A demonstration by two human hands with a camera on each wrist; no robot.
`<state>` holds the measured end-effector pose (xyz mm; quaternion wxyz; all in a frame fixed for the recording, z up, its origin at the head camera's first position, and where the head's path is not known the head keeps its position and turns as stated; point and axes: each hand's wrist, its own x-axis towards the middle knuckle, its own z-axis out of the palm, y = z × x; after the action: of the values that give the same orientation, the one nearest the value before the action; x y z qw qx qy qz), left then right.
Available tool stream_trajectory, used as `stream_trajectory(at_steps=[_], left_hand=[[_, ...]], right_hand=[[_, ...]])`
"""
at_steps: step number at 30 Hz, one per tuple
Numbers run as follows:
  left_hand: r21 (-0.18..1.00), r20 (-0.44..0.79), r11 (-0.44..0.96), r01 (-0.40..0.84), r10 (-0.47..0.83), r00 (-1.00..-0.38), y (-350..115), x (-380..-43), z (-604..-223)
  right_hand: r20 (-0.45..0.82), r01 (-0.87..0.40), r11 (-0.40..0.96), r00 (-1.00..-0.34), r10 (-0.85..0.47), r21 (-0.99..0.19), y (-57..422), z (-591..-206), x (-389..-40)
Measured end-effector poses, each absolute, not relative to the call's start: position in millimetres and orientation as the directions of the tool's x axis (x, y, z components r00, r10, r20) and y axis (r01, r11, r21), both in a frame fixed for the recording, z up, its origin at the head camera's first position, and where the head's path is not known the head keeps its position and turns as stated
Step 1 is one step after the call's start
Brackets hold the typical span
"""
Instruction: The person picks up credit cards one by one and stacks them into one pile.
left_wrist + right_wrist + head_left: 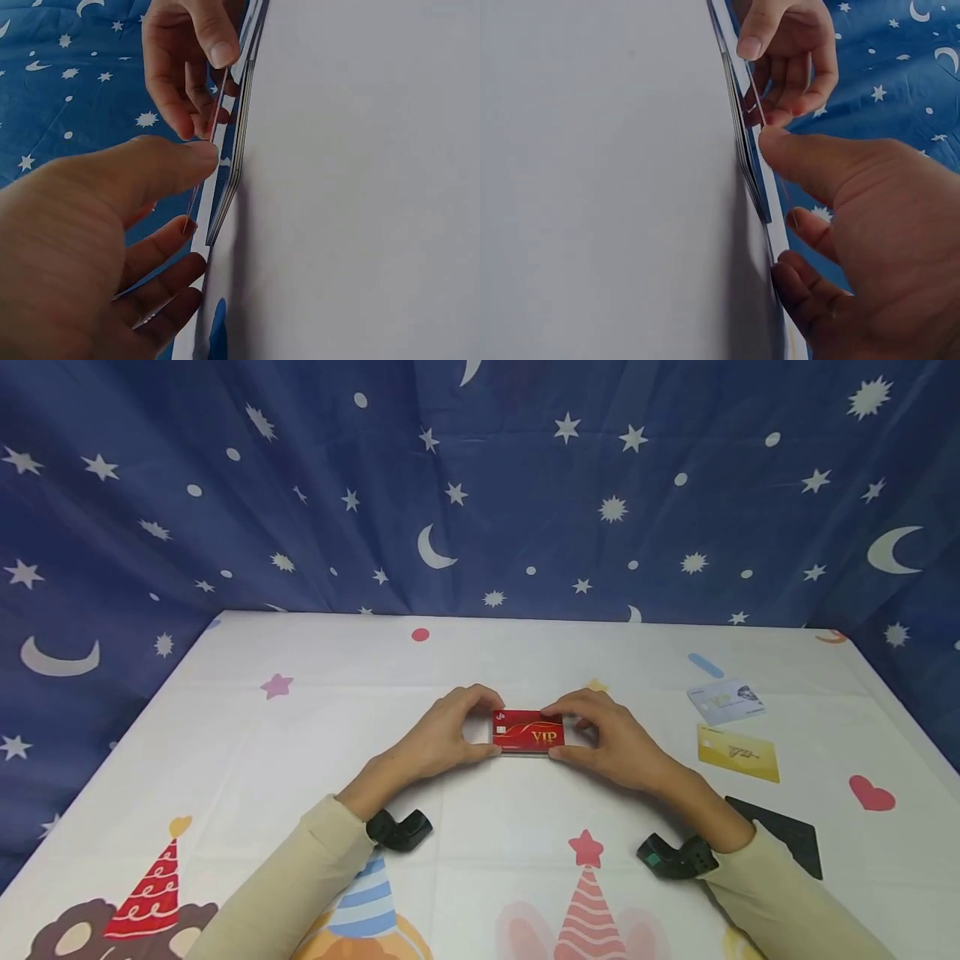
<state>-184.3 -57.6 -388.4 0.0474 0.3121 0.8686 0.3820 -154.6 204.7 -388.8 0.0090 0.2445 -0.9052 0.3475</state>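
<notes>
Placement. Blue star-and-moon curtain [510, 477] hung behind the work, probably to screen off the background. White printed cloth [360, 668] covered the table; it likely served as a pale ground against which flat items stood out. Sleeves [300, 868] came in from the near edge, elbows apart, so both wrists could turn inward.

Left hand [438, 743] pinched one end of the red VIP card [519, 727] by its long edges, thumb on the near side, fingertip on the far side; its remaining fingers hung loose. Right hand [622, 739] pinched the other end in the same way. Edge grip presumably chosen to leave the printed face uncovered and the card level. Card was at table centre, just above a stack of flat layers [242, 135]; wrist views showed a gap between them. Black card [787, 835] lay partly hidden by the right arm; gold card [738, 753] and silver card [726, 702] lay beyond it. The row at the right looked set aside to leave the middle free for both hands.

Count. Curtain: 1. Cloth: 1. Sleeves: 2. Hands: 2, both on the same card. Dark wrist units [397, 831]: 2, one per wrist. Stack: 1; several layers, exact number not resolved. Loose cards at right: 3, one of each colour. Held card: 1.
</notes>
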Motion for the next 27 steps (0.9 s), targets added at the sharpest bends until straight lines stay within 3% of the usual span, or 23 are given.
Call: stream_trajectory(at_steps=[12, 19, 27], left_hand=[[0.682, 0.151, 0.522, 0.512, 0.585, -0.797, -60.6, -184.6, -391.4], [0.613, 0.155, 0.556, 0.561, 0.613, -0.775, -60.9, -184.4, -389.6], [0.574, 0.173, 0.572, 0.586, 0.615, -0.77, -61.0, -183.0, -390.7]], right_hand=[[0.179, -0.449, 0.667, -0.883, -0.434, -0.594, 203.9, -391.5, -153.3], [0.167, -0.443, 0.666, -0.883, -0.438, -0.6, 203.6, -392.6, -154.0], [0.08, -0.401, 0.645, -0.881, -0.467, -0.651, 206.4, -391.0, -154.1]])
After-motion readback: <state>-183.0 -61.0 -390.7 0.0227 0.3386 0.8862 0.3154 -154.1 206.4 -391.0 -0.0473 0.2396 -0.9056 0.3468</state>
